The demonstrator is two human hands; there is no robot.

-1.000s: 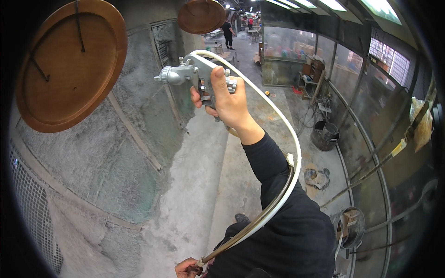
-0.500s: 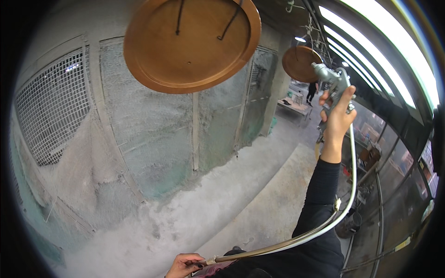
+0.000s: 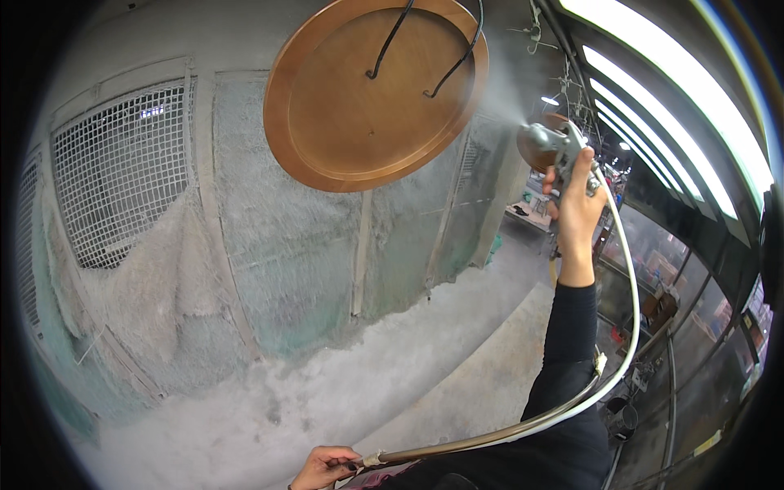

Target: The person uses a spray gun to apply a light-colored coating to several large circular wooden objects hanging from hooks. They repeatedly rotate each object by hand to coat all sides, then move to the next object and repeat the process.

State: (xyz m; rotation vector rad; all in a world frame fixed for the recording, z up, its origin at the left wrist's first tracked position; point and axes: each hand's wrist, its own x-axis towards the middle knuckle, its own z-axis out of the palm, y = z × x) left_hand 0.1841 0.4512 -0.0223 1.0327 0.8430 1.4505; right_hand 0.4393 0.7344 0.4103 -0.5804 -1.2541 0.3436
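My right hand [image 3: 578, 200] is raised with its fingers wrapped round the grip of a metal spray gun [image 3: 549, 144]. A pale mist [image 3: 502, 94] fans from the nozzle toward a large round copper-coloured disc [image 3: 359, 106], which hangs tilted on two dark hooks [image 3: 390, 39]. Gun and disc are apart. From the gun, a white hose [image 3: 633, 286] curves down past my sleeve and runs beside a brownish hose [image 3: 482, 437]. Low in the view, my left hand [image 3: 327, 468] is closed on the hoses near a taped joint [image 3: 373, 460].
Beyond the gun hangs a second copper-coloured disc [image 3: 535, 147], partly hidden. A residue-coated booth wall [image 3: 282, 212] with a mesh grille [image 3: 122, 171] stands at the left. Bright light panels [image 3: 670, 90] run overhead at the right. A dark bucket [image 3: 622, 418] stands on the floor.
Mist now comes from the gun, where none showed before. The near disc sits farther right and lower in view and looks more tilted. My right hand is slightly lower; my left has barely moved.
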